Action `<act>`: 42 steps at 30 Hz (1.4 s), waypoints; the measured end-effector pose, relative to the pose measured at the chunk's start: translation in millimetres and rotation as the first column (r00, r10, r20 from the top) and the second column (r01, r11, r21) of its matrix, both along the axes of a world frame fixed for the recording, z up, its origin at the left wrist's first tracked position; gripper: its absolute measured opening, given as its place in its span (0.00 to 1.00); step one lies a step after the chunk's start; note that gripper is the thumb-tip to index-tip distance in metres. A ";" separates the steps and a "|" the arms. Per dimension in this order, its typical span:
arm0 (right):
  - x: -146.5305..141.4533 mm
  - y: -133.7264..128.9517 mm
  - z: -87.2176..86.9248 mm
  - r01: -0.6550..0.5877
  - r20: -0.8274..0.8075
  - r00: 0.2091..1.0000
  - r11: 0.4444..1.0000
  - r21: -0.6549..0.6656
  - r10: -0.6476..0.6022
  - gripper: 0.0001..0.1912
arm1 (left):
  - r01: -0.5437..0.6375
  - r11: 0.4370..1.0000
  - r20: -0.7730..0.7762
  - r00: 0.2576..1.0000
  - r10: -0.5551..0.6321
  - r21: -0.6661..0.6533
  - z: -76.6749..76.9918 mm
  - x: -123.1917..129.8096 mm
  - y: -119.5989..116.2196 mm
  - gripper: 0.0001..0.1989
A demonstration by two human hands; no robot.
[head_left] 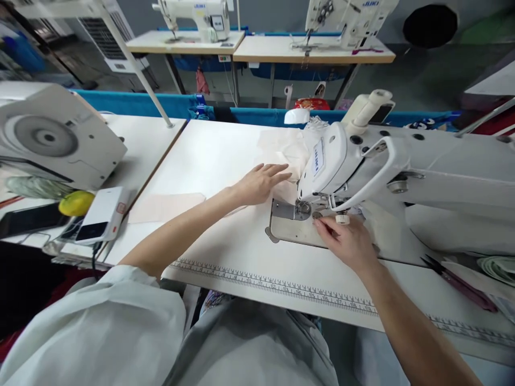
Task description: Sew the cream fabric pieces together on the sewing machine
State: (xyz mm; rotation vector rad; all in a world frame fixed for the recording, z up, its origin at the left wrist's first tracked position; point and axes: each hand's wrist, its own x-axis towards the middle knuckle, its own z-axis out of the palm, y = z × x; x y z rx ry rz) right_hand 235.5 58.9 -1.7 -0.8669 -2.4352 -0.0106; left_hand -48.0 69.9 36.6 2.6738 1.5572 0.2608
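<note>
A white sewing machine [322, 161] stands at the right of the table, its head over a metal needle plate [285, 210]. My left hand [261, 185] lies with fingers stretched out at the edge of pale pink fabric [281, 142], left of the machine head. That fabric is bunched behind the needle area. Just right of the presser foot, my right hand [350, 241] is closed, thumb and forefinger together low over the machine bed [298, 230]. Whatever those fingertips hold is too small to make out. Another flat pale pink piece [167, 206] rests beyond my left forearm.
A ruler strip [273, 284] runs along the table's front edge. Dark-tipped snips [462, 284] lie at the right. On the left are a white box-shaped device [102, 214], a yellow round object [76, 203], a phone [32, 219] and another machine [56, 134].
</note>
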 end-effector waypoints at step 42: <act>1.4 -18.6 8.9 -0.238 0.035 0.969 0.958 -0.163 0.246 0.11 | -0.119 0.896 0.273 0.928 0.254 -0.428 -1.4 57.0 -55.3 0.06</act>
